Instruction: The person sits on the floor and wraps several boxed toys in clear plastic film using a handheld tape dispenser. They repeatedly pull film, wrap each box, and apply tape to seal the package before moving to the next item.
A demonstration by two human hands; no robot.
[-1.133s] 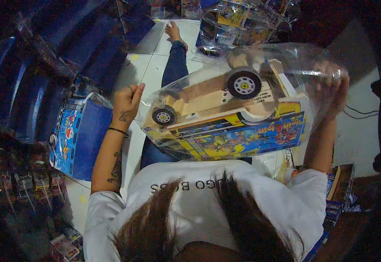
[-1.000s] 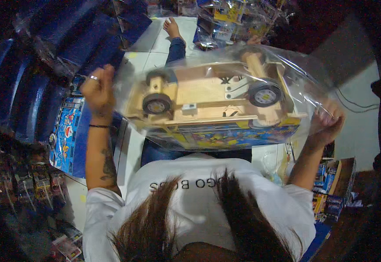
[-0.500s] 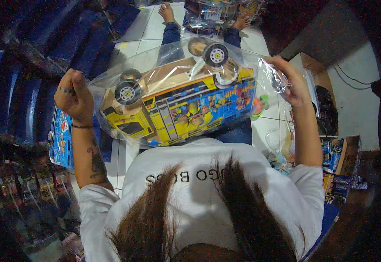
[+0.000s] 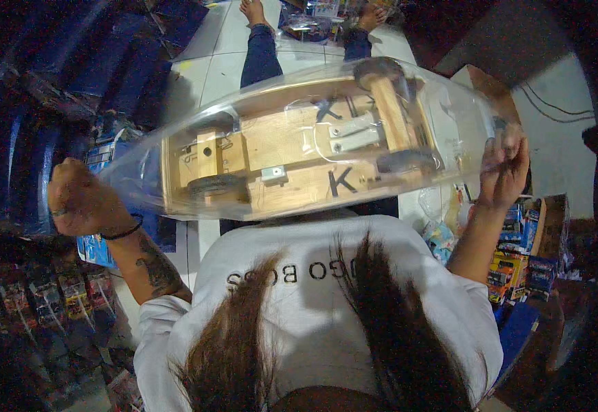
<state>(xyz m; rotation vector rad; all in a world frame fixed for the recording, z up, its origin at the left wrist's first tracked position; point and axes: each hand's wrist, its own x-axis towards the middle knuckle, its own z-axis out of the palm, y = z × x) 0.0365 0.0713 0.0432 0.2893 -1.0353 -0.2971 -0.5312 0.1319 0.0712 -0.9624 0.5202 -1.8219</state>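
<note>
A wooden toy truck (image 4: 292, 172) hangs inside a clear plastic bag (image 4: 453, 127), stretched between my two hands above my lap. Its plain wood underside faces up, showing dark wheels, axle blocks and black marks. My left hand (image 4: 86, 199) is closed on the bag's gathered left end. At the opposite end my right hand (image 4: 508, 165) pinches the plastic, its fingers somewhat blurred. The truck's printed sides are turned out of sight.
Blue wrapped stacks (image 4: 59, 89) stand at the left, above rows of small packaged toys (image 4: 52, 302). A blue printed toy (image 4: 96, 250) lies beside my left forearm. At the right are boxed toys (image 4: 511, 268) and a wall with cables (image 4: 553, 113). My outstretched legs (image 4: 261, 58) rest on white tiles.
The bagged truck has rolled from its yellow and blue printed side to its underside. My hands have moved farther apart, pulling the bag taut and both lowering somewhat.
</note>
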